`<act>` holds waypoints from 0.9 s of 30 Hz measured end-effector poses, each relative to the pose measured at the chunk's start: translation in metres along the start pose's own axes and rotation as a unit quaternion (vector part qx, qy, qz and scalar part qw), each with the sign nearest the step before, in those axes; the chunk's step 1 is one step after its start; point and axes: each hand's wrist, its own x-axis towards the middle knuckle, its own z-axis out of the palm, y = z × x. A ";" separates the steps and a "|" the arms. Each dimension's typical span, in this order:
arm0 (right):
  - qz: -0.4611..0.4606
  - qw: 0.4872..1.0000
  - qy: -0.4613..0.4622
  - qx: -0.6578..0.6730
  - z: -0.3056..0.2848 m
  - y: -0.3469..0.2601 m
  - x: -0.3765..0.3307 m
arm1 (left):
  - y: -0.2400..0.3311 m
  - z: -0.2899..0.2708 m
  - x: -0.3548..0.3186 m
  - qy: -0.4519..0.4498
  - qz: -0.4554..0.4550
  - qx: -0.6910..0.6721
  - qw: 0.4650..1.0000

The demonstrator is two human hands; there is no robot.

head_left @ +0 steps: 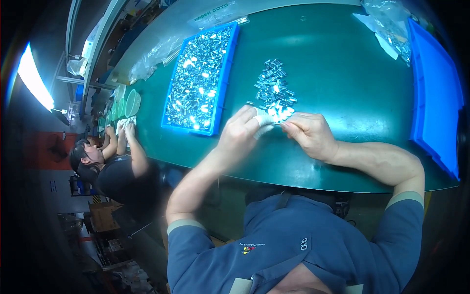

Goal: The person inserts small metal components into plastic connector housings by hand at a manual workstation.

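Note:
On the green tabletop (333, 63) lies a loose pile of small shiny metal pieces (274, 87), short and tube-like. My left hand (240, 130) is at the near left edge of the pile, its fingers curled together, with white coverings on some fingertips. Just right of it, my right hand (311, 134) has thumb and forefinger pinched at the near end of the pile. The fingertips of both hands nearly meet there. Glare and the fingers hide what they hold, if anything.
Left of the pile stands a blue tray (216, 105) full of similar metal pieces. Another blue tray (438, 98) sits along the right edge. Plastic bags (387, 19) lie at the far right. A co-worker (120, 166) works at the left beside green bowls (132, 103).

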 end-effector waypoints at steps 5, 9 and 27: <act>-0.038 0.998 0.028 -0.035 -0.003 -0.002 0.005 | -0.056 -0.031 -0.022 0.081 -0.050 0.123 0.988; -0.013 1.000 -0.024 -0.015 0.003 0.004 0.000 | -0.126 -0.074 -0.039 0.149 -0.190 0.198 0.950; 0.066 0.997 -0.017 0.020 0.003 0.007 0.003 | -0.060 0.031 -0.029 0.055 -0.363 -0.186 0.911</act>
